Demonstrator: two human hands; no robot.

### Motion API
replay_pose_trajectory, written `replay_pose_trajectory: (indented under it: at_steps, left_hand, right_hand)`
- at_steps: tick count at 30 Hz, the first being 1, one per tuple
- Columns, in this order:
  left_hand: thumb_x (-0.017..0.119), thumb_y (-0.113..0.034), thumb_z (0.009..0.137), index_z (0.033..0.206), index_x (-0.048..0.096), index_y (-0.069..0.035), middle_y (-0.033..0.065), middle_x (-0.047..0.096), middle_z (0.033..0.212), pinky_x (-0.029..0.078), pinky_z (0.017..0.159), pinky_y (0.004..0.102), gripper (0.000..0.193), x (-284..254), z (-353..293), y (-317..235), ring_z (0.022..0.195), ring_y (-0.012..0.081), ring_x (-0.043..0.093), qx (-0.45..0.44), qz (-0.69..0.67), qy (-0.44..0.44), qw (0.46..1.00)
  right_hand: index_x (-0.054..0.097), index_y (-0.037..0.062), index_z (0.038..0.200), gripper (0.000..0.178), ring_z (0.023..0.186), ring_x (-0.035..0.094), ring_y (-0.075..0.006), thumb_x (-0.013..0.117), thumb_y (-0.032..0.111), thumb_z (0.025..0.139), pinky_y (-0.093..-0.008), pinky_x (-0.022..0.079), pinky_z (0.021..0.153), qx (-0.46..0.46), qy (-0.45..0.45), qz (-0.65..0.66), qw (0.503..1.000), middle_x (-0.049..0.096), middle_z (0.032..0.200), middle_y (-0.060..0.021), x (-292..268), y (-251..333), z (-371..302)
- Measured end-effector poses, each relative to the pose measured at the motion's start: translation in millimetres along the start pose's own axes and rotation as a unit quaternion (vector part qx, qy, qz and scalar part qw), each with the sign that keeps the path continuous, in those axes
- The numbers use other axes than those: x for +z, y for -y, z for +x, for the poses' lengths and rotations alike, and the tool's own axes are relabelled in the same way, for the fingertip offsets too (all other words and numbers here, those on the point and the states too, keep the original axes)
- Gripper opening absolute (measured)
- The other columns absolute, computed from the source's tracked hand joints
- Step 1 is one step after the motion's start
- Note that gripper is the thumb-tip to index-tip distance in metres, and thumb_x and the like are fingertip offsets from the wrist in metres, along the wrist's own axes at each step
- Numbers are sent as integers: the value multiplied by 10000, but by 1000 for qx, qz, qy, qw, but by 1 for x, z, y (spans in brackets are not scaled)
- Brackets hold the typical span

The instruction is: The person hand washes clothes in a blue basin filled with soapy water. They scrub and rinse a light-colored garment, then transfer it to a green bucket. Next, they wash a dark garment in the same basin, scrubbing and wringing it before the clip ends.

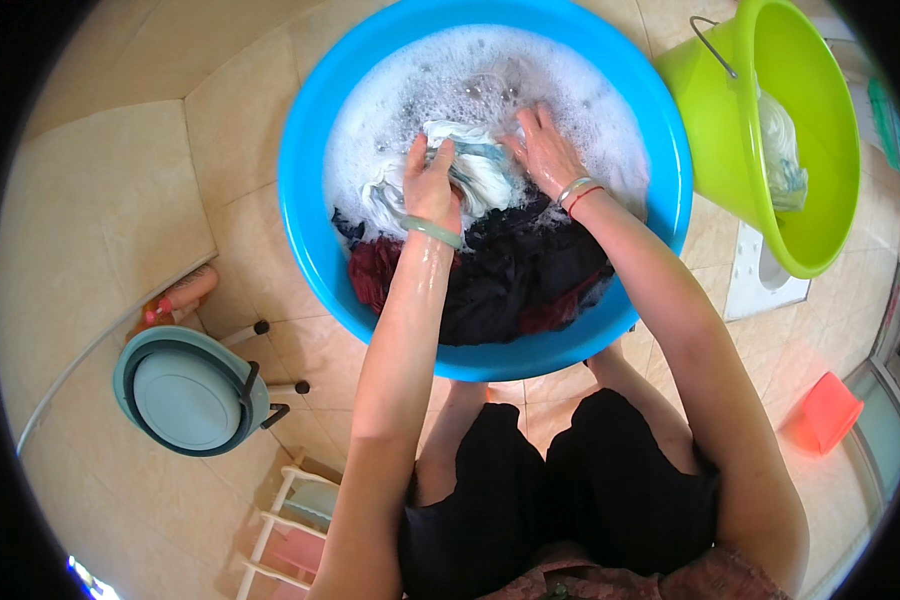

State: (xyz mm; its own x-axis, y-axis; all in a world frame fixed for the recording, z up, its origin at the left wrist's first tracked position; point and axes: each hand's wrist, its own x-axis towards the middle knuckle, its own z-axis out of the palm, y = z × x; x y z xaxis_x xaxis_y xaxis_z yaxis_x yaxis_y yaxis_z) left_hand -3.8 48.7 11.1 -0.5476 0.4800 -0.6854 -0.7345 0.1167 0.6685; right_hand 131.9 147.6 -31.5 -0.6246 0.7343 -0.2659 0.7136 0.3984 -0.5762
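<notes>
In the large blue basin (305,200), foamy water surrounds a wet white cloth with grey-blue patches (485,175). My left hand (432,182), a pale green bangle at its wrist, grips the left part of this cloth, thumb and fingers closed around it. On the cloth's right side is my right hand (550,155), its fingers apart over the suds and close to the cloth's edge; whether they touch it is unclear. Dark wet clothes (520,270) lie bunched at the near side of the basin, with a dark red garment (372,270) at their left.
A tilted lime-green bucket (710,130) holds a white cloth (782,150) to the right. Below it are a white floor fixture (755,285) and a coral-coloured container (825,412). At left stand a grey-green tub (185,400), an orange-pink bottle (185,292) and a white rack (280,525).
</notes>
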Motion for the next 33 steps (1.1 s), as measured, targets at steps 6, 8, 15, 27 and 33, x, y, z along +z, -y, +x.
replay_pose_trajectory:
  at_steps: [6, 8, 15, 27, 33]
  left_hand:
    - [669, -126, 931, 1467, 347, -25, 121, 563, 1253, 498, 870, 365, 634, 6, 6, 0, 1090, 204, 570, -40, -4, 23, 999]
    - [654, -187, 940, 1360, 461, -25, 119, 578, 1245, 497, 891, 377, 491, 0, 10, -10, 1071, 222, 584, -52, -21, 72, 996]
    - [603, -347, 967, 1238, 520, -178, 75, 600, 953, 510, 734, 398, 330, -2, 1, -33, 826, 215, 572, -253, -208, 276, 904]
    - [567, -285, 982, 1178, 576, -133, 35, 598, 888, 494, 664, 308, 249, -13, -13, -5, 774, 166, 572, -54, -271, 254, 927]
    - [610, -363, 922, 1010, 633, -41, 40, 623, 998, 480, 830, 312, 334, 26, -48, -10, 935, 146, 584, 32, 133, -30, 990]
  right_hand:
    - [577, 69, 1120, 251, 936, 626, -388, 602, 100, 872, -462, 530, 776, 29, -162, 19, 986, 585, 1075, -184, -1, 17, -1]
    - [621, 132, 1026, 175, 893, 617, -348, 627, 102, 854, -426, 522, 754, -128, -190, 168, 959, 570, 995, -113, -18, 57, -17]
    - [625, 139, 905, 107, 730, 626, -206, 676, 223, 862, -322, 520, 598, -295, -128, 157, 934, 521, 863, -37, -38, 150, -82]
    - [597, 109, 758, 152, 628, 622, -245, 696, 204, 822, -343, 499, 517, -275, -245, 129, 921, 579, 712, -52, -37, 137, -38]
    - [630, 87, 779, 188, 640, 631, -369, 573, 224, 896, -475, 502, 581, -141, -133, 5, 981, 637, 736, -133, -21, 48, 3]
